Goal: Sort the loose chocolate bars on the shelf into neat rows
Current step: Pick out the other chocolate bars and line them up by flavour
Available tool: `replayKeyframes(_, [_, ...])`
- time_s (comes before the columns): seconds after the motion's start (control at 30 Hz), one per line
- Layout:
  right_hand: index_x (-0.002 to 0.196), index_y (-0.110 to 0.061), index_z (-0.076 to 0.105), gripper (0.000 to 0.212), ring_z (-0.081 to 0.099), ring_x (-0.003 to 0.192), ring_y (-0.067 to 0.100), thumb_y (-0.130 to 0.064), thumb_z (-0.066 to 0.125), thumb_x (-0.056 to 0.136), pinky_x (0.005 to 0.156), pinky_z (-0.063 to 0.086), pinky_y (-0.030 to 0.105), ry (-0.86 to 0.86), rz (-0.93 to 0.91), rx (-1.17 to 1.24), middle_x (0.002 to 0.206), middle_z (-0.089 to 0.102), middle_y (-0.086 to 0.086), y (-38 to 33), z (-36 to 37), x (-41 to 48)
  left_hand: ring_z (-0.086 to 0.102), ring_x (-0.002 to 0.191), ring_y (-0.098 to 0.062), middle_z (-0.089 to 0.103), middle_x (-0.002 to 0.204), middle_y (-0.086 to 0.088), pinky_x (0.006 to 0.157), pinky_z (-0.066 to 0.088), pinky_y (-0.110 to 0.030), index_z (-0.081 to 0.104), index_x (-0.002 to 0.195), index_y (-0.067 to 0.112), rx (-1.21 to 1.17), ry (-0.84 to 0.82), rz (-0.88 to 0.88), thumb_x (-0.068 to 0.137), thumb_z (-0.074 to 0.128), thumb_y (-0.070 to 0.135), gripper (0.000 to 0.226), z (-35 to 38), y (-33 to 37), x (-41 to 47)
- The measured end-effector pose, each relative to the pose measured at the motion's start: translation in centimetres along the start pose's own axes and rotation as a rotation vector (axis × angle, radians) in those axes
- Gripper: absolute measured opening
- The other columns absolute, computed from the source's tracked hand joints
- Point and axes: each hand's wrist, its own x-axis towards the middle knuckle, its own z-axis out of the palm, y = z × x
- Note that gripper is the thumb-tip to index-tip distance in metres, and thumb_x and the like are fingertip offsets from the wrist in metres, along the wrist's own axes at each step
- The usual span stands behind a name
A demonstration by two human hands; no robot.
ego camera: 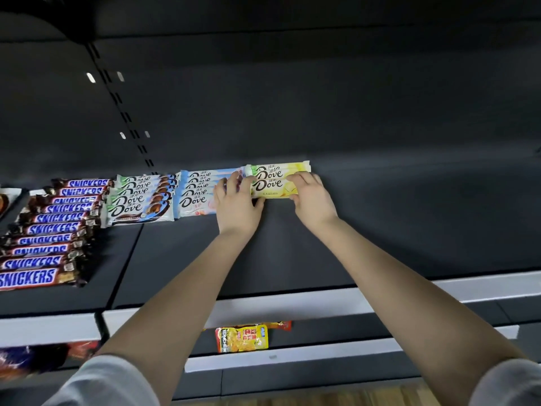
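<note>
Front yellow Dove bar (275,187) is held at both ends, flat on the shelf (409,230), directly in front of the rear yellow Dove bar (279,169) and apparently touching it. Left hand (237,200) is curled over the bar's left end, thumb tucked at the near edge. Right hand (313,197) is curled round the right end. The two-end grip is likely used so the bar can be squared parallel to the one behind and butted against the blue Dove row (196,194). Green Dove row (140,200) and Snickers row (52,230) are lined up further left. The yellow row is judged barely started.
</note>
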Motion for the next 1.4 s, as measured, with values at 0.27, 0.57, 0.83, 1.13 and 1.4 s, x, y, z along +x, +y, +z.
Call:
replayKeyframes(0.27, [0.131,-0.017,0.051,0.042,0.030,0.132,0.020,-0.006,0.052,0.090,0.105,0.036,0.034,0.097,0.047,0.001,0.135,0.048,0.000,0.1,1.4,0.4,0.025,0.134,-0.034,0.036,0.145,-0.010,0.114,0.011,-0.045,0.045,0.134,0.021,0.082,0.020,-0.001,0.091,0.051,0.033,0.046,0.6,-0.1,0.1])
replayKeyframes(0.57, [0.125,-0.019,0.057,0.044,0.035,0.130,0.026,-0.015,0.059,0.081,0.114,0.015,0.049,0.165,0.000,-0.113,0.132,0.050,0.006,-0.5,1.3,0.1,0.017,0.139,-0.031,0.029,0.150,-0.008,0.115,0.003,-0.043,0.031,0.143,0.026,0.077,0.002,-0.011,0.091,0.048,0.035,0.055,0.3,0.2,0.0])
replayKeyframes(0.83, [0.128,-0.018,0.054,0.045,0.031,0.134,0.025,-0.018,0.054,0.083,0.115,0.013,0.043,0.157,-0.092,-0.070,0.137,0.046,0.006,-5.2,1.3,0.8,0.010,0.144,-0.026,0.024,0.153,-0.008,0.117,-0.003,-0.039,0.028,0.143,0.010,0.032,-0.008,-0.017,0.092,0.042,0.032,0.057,-2.9,-1.8,0.1])
replayKeyframes(1.13, [0.134,-0.018,0.047,0.050,0.037,0.130,0.024,-0.015,0.052,0.084,0.107,0.034,0.040,0.145,-0.228,0.066,0.139,0.044,0.005,-16.6,4.9,2.6,0.013,0.143,-0.022,0.027,0.152,-0.006,0.116,-0.004,-0.039,0.031,0.143,0.008,0.118,0.073,-0.064,0.096,0.035,0.025,0.051,-10.3,-11.2,1.0])
replayKeyframes(1.4, [0.130,-0.011,0.052,0.048,0.043,0.125,0.031,-0.011,0.056,0.083,0.106,0.034,0.043,0.133,-0.348,0.165,0.136,0.047,0.012,-29.4,8.6,3.9,0.017,0.142,-0.024,0.030,0.151,-0.006,0.116,0.002,-0.041,0.034,0.142,0.009,0.178,0.108,-0.150,0.096,0.038,0.026,0.049,-16.8,-22.9,0.0])
